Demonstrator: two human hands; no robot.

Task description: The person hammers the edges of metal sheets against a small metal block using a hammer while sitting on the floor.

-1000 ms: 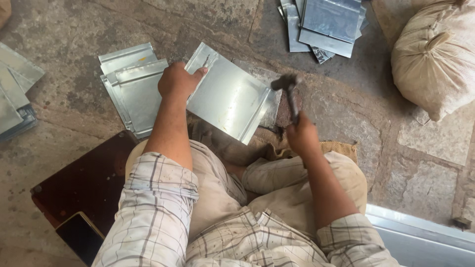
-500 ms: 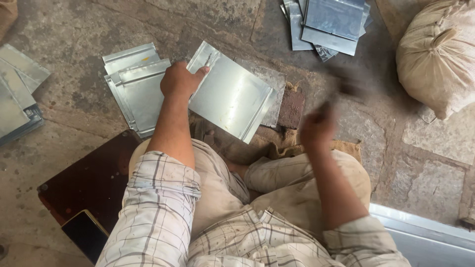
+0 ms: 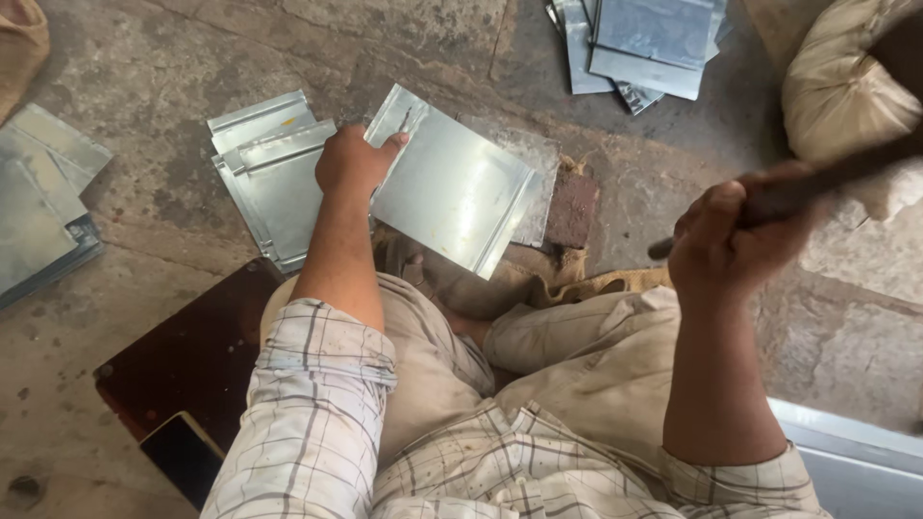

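My left hand [image 3: 353, 163] grips the left edge of a shiny rectangular metal sheet [image 3: 452, 185] with folded edges, held tilted over a flat block [image 3: 569, 207] on the stone floor. My right hand [image 3: 735, 240] is raised well to the right of the sheet, closed around the handle of a hammer [image 3: 827, 185]. The hammer is blurred and its head runs out toward the right edge of the view. Just left of my left hand lies a stack of similar folded metal sheets [image 3: 269, 178].
More metal sheets lie piled at the top [image 3: 644, 38] and at the left edge [image 3: 38, 207]. A stuffed cloth sack [image 3: 836, 96] sits at the upper right. A dark wooden board [image 3: 187, 360] is under my left side. A pale metal strip [image 3: 856, 461] lies at the lower right.
My right hand has swung the hammer up and to the right, away from the sheet's right edge. My left hand keeps holding the sheet in the same place.
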